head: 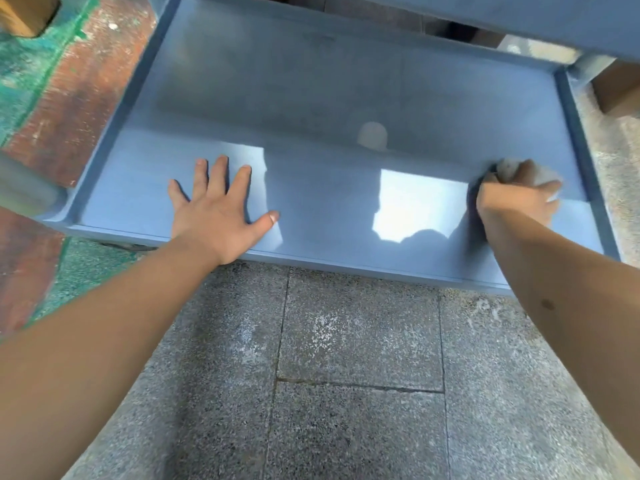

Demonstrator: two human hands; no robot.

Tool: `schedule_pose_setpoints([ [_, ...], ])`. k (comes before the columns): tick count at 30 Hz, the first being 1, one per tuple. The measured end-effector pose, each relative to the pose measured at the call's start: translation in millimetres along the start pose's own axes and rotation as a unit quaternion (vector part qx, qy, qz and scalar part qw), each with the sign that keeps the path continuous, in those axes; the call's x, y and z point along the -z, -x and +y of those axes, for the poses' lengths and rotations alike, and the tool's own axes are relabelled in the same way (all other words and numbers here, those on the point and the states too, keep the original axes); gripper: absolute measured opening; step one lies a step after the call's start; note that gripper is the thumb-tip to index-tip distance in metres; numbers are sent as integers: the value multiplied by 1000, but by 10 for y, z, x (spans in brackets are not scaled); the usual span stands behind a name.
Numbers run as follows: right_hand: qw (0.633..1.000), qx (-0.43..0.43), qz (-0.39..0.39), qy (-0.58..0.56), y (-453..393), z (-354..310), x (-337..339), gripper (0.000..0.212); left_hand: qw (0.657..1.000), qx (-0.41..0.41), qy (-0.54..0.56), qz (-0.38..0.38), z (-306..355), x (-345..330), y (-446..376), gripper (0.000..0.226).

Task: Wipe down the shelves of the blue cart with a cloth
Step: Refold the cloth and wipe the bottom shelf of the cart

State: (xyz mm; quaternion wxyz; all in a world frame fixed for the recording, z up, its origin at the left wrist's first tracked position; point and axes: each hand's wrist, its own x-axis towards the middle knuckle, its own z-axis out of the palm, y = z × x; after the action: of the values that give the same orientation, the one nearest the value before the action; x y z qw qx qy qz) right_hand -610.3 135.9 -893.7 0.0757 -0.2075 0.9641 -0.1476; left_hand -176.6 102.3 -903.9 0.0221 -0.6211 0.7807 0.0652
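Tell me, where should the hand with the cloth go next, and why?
Probably a sweep leftward along the shelf. The right hand presses the cloth down near the shelf's right rim, so most of the surface lies to its left. The left hand rests flat there and may need to lift.

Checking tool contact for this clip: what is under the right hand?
A pale cloth bunched under the right hand, pressed on the blue shelf near its right rim. Most of the cloth is hidden by the fingers. The image is blurred there.
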Motion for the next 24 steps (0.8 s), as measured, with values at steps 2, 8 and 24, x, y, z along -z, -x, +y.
schedule_pose_setpoints([
  [2, 995, 91, -4, 46, 21, -215, -74, 70, 1000, 0, -3, 2, 10, 4, 0, 92],
  [8, 952, 296, -20, 76, 367, -890, -381, 72, 1000, -9, 16, 5, 2, 29, 31, 89],
  [24, 811, 565, -151, 18, 2340, -1924, -920, 52, 990, -17, 114, 79, 27, 81, 78, 99],
])
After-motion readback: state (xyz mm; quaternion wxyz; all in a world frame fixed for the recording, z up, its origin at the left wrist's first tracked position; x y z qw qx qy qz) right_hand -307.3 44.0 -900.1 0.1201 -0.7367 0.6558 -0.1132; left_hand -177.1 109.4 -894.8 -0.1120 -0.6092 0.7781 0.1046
